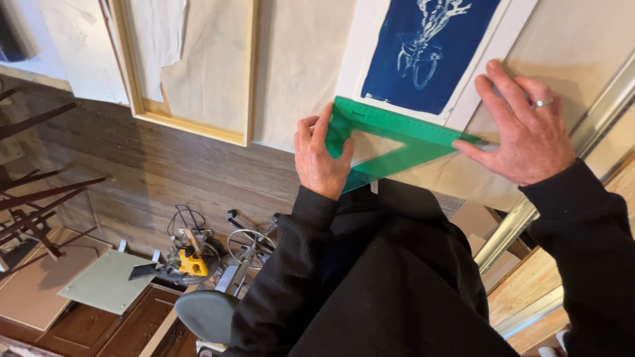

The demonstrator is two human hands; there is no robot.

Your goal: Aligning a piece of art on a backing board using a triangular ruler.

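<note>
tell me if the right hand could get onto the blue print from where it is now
Probably yes. The right hand lies flat with its fingertips at the tip of the green set square, right beside the white border of the blue print. Nothing lies between them; the left hand holds the set square's other end.

**Around the worktable**

A pale wooden frame (192,73) lies on the cream cloth (297,59) of the table. Below on the wooden floor (152,172) stands a mitre saw (192,258) with a yellow part, beside a grey round stool seat (206,315) and a pale green board (109,281).
</note>
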